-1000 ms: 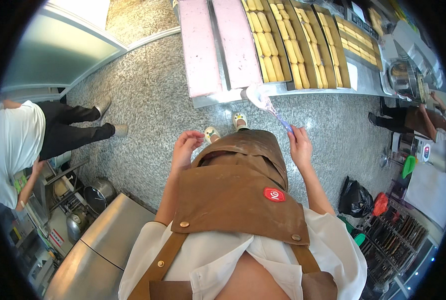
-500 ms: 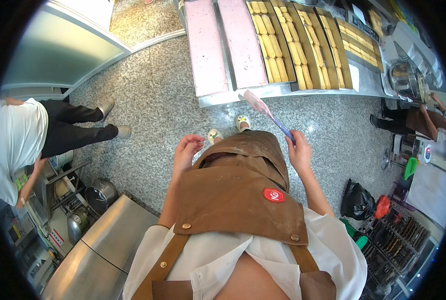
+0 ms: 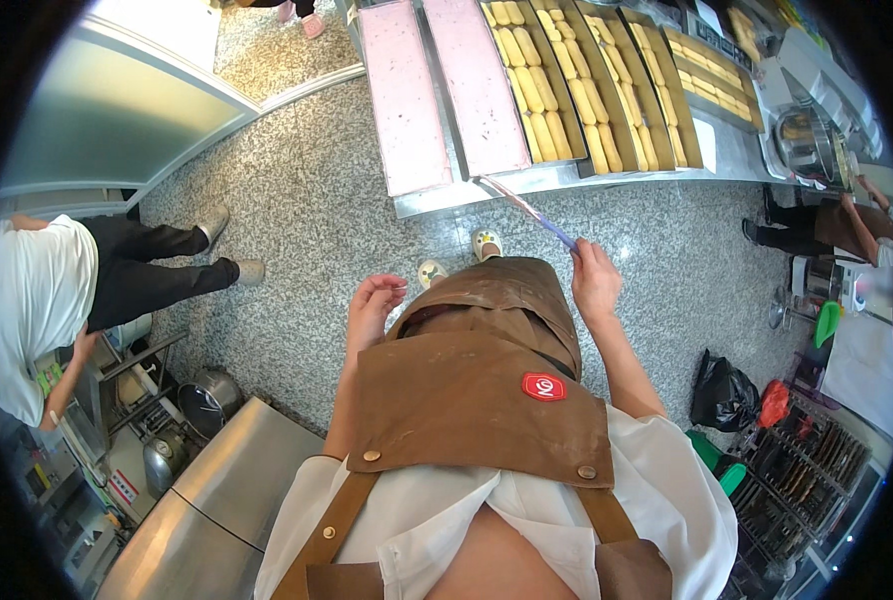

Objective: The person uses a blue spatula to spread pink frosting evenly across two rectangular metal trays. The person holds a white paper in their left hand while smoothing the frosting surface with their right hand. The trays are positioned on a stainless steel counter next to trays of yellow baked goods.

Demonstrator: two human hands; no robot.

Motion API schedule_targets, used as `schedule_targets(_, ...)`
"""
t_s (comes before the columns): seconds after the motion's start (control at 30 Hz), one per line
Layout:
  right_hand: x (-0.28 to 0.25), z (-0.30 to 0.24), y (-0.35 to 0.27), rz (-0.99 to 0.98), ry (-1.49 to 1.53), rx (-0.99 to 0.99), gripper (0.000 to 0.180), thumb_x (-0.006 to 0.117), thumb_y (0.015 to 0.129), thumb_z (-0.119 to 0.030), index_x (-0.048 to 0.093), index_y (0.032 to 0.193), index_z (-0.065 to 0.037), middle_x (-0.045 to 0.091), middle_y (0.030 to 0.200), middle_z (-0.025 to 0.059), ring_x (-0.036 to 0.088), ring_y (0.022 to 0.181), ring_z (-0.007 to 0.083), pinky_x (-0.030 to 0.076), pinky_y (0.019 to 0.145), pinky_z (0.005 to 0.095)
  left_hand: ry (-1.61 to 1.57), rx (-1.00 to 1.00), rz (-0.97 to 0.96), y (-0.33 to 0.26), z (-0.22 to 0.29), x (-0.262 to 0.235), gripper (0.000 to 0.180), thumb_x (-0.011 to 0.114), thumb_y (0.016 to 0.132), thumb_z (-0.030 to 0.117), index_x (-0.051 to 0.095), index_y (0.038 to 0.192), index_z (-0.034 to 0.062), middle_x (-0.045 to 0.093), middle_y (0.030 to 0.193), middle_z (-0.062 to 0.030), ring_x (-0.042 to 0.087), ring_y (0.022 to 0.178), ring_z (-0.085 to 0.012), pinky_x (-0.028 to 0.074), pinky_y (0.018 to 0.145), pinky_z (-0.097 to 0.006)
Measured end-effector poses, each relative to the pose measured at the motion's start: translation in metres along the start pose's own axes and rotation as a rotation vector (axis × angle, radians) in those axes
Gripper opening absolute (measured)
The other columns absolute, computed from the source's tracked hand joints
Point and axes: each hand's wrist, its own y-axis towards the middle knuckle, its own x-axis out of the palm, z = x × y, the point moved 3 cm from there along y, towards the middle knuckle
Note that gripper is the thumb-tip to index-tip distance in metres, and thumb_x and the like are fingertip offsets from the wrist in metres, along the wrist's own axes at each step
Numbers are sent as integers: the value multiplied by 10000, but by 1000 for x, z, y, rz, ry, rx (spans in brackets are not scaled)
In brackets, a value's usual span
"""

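My right hand (image 3: 597,282) is closed around the purple-blue handle of a spatula (image 3: 520,203). Pink cream coats its blade, which is turned nearly edge-on, its tip by the front edge of the steel table (image 3: 432,203). Nothing shows in my left hand (image 3: 372,308), held beside my brown apron with its fingers loosely bent and partly apart. Beyond the spatula lie two long trays filled with smooth pink cream, a left one (image 3: 404,100) and a right one (image 3: 477,85). To their right, several long trays hold rows of ladyfinger biscuits (image 3: 535,90).
A mixing bowl (image 3: 805,145) stands at the table's right end, near another person (image 3: 857,235). Someone in a white top (image 3: 42,300) is at the left. Steel cabinets (image 3: 232,470) sit behind me at lower left; a black bag (image 3: 722,392) lies on the floor at right.
My right hand has risen slightly and rolled the spatula, so its blade went from broad side to nearly edge-on. A person's feet now show in the doorway at the top.
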Motion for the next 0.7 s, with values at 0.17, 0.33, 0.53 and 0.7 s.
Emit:
schedule_targets(0.17,-3,12,-17,35,-16,120,182,630,838,-114,581,1012,-91,589,802,75,606,696,277,476,582,400,6,-9,4,1,3,4,186,457,844,21,579,984,15,623,996,-80,576,900,-141,466,841,-274)
schedule_targets(0.33,-19,17,-27,103,142,255,155,615,870,-128,581,1009,-67,627,884,113,617,719,319,481,608,406,22,-9,4,4,2,5,184,461,843,21,578,986,13,625,1003,-88,575,901,-144,472,836,-278)
schedule_targets(0.53,9,2,0,-184,716,465,202,574,926,-204,634,942,-12,530,617,65,491,581,129,409,552,285,42,3,-24,6,9,14,187,471,847,29,576,1000,14,628,1010,-90,580,900,-148,476,834,-281)
schedule_targets(0.7,25,11,-12,-466,908,566,249,552,943,-240,656,888,-21,524,605,-9,458,554,69,372,519,245,35,8,-21,6,9,11,207,474,838,22,577,1017,6,630,1011,-93,585,902,-153,475,834,-282)
